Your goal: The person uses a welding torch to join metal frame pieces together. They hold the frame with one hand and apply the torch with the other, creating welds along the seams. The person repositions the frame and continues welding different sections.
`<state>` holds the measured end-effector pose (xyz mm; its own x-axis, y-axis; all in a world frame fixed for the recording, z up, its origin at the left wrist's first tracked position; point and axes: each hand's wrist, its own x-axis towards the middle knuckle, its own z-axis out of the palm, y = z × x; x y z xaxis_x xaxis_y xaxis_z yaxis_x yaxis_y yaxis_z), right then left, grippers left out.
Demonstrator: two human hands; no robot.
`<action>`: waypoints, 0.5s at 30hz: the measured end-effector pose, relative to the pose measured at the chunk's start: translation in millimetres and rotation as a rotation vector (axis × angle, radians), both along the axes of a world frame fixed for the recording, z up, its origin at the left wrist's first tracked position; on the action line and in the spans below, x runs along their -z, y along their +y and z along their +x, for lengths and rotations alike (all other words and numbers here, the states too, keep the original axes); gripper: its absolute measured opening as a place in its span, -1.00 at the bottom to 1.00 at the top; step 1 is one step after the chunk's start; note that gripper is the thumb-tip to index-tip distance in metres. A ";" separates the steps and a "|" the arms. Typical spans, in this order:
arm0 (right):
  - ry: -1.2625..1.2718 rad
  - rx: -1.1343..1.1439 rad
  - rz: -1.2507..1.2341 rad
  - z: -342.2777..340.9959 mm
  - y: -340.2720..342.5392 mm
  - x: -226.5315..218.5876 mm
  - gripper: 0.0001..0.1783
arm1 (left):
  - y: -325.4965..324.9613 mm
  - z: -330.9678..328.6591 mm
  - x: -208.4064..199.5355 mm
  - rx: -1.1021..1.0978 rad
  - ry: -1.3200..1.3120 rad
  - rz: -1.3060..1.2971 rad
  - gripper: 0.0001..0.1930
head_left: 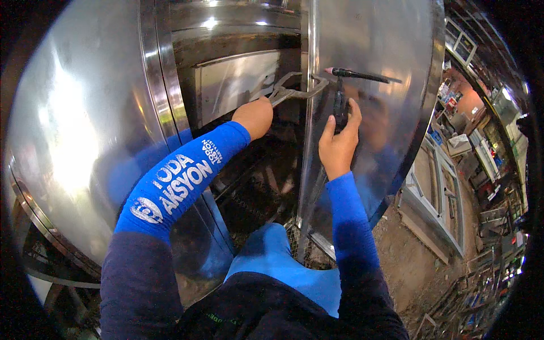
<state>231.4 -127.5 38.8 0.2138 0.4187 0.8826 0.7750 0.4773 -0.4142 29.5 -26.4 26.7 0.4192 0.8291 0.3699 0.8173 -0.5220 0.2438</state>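
From my end of the feed, the relation that counts is between the tip of the black torch-like tool [357, 74] and the bright steel edge [309, 147]: the pink tip sits just beside that edge, at its 3 o'clock, and points toward 9, tipped slightly to 10. The tool's long head lies nearly along the 9-to-3 line across the face of the shiny steel panel [385, 34], while its grip runs from 12 down to 6 into my right hand [341, 144], which is the nearer of the two. I have that hand curled round the grip, thumb on the 9 o'clock side and forefinger on the 3 o'clock side. My left hand [255, 118], off toward 8 o'clock from the tip, is closed in a fist on the handles of a metal locking clamp [283, 94], its fingers mostly hidden from me. The clamp reaches toward 2 o'clock, its jaws parted around the steel edge, one end near the pink tip; I cannot tell whether it bites on the metal or only straddles it.
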 end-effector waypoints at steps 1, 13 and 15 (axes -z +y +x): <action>0.004 -0.014 -0.050 -0.5 5.4 -3.6 -0.39 | -2.5 1.0 -1.4 -0.006 -0.028 -0.007 -0.76; 0.058 0.165 -0.277 -53.5 32.0 -41.5 -0.39 | 4.0 -1.2 1.4 -0.035 -0.049 -0.024 -0.77; 0.099 0.157 -0.258 -61.5 36.6 -40.2 -0.38 | 4.5 -1.2 3.5 -0.027 -0.058 0.004 -0.79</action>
